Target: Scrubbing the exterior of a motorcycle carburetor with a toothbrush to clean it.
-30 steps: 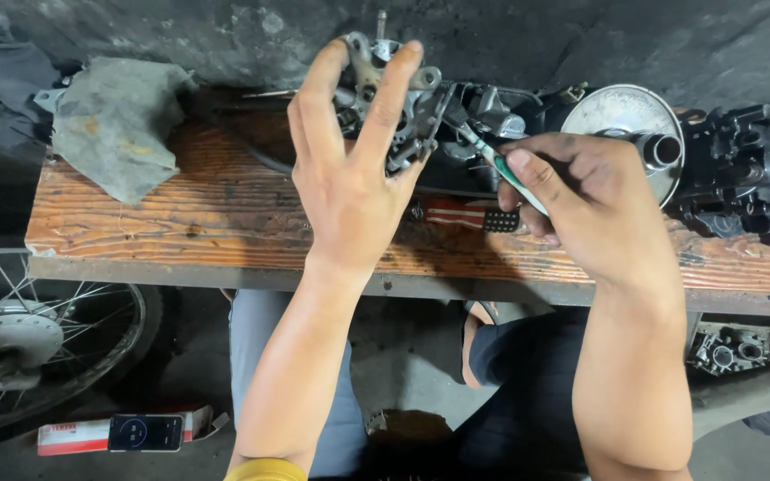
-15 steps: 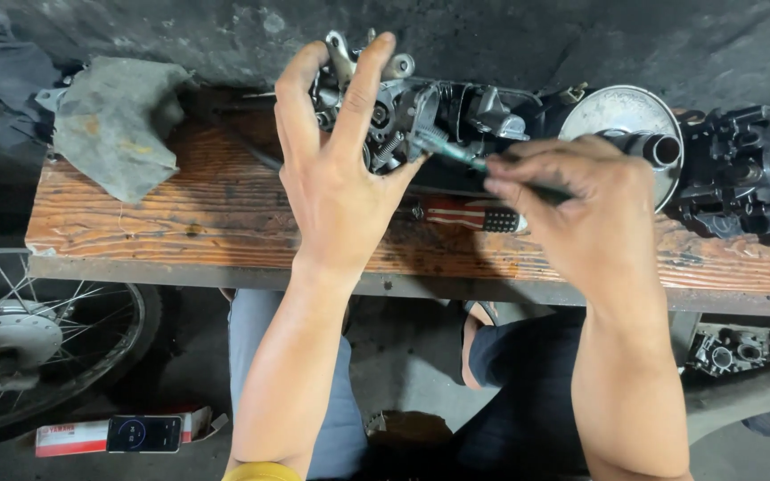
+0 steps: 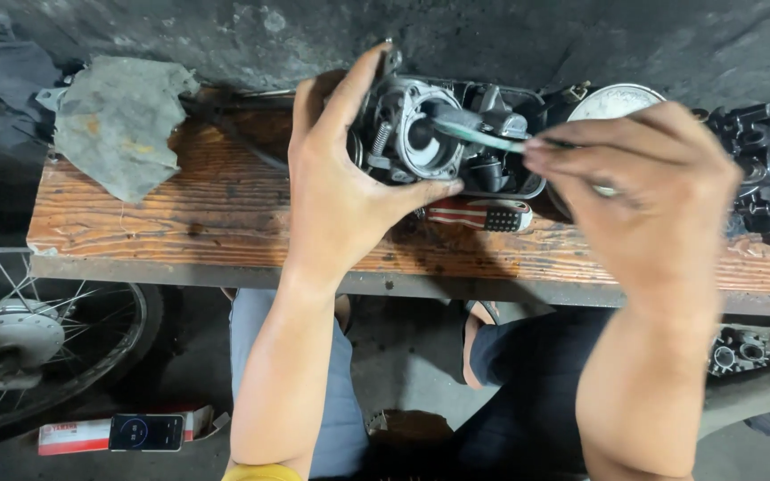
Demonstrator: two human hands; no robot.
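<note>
There is just one view, from a camera on the person's head, facing steeply down and close over the wooden bench (image 3: pixel 180 223). It also takes in the floor (image 3: pixel 403 356) underneath.

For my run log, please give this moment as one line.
left hand: holds carburetor | right hand: holds green tool | over wooden bench

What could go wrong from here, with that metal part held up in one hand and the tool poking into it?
The left hand holds the metal carburetor body above the wooden bench, so a slip could drop it. The right hand pinches the thin green-handled tool by its end; it might skid toward the left fingers.
</note>
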